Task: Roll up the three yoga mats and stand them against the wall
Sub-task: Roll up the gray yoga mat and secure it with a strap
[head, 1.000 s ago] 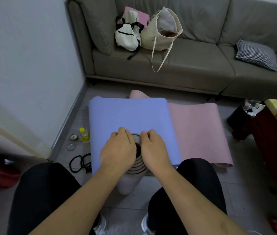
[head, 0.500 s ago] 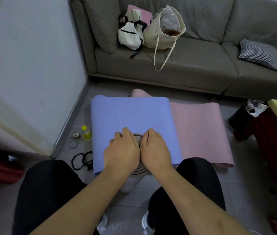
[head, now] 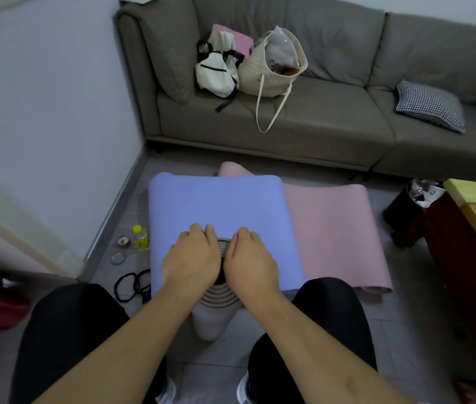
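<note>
We are crouching over a rolled mat (head: 216, 313) that is standing on end on the floor between our knees, its spiral end facing up at us. Our left hand (head: 191, 263) and right hand (head: 249, 268) are curling over that top end from either side, fingers bent down over the far rim and gripping the roll between them. Compared with a moment ago the hands are sitting slightly further apart, so more of the dark core and the ringed layers is showing between them; the roll itself is standing in much the same spot. We judge that we are squaring or tightening the coil (pressing the layers level so it will stand), not rolling any more.

Behind the roll, the blue mat (head: 216, 205) is lying flat and unrolled, partly over the pink mat (head: 330, 228), which is also flat on the floor in front of the sofa (head: 303, 126). The wall (head: 41, 126) is rising close on our left, with a small yellow-capped bottle (head: 140, 237) and some black bands (head: 131, 284) near its base. So one mat looks rolled and not yet against the wall, and two are still waiting.
</note>
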Demonstrator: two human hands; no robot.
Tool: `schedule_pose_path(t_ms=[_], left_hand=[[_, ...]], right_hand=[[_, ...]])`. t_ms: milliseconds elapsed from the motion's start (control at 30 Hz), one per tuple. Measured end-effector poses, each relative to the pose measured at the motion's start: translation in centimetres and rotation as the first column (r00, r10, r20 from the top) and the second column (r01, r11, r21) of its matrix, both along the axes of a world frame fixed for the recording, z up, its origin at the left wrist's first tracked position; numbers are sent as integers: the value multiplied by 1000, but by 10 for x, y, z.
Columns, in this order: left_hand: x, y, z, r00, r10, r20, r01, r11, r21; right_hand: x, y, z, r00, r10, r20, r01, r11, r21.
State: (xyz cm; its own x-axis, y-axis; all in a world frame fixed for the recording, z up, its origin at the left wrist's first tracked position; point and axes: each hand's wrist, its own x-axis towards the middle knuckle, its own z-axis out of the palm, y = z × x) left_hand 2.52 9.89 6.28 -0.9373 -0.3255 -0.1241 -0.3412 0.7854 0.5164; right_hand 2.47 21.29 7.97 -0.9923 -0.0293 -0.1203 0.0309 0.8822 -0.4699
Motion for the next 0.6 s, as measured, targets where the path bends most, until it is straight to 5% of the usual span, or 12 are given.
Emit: schedule_pose_path(t_ms=[267, 600], left_hand=[[2, 3, 0, 1000, -16, -4, 16, 992, -123], [18, 19, 2, 998, -56, 40, 65, 959, -277]], right_hand=[[-14, 3, 2, 986, -70, 152, 96, 981, -167], [0, 2, -5, 999, -36, -22, 38, 989, 141]])
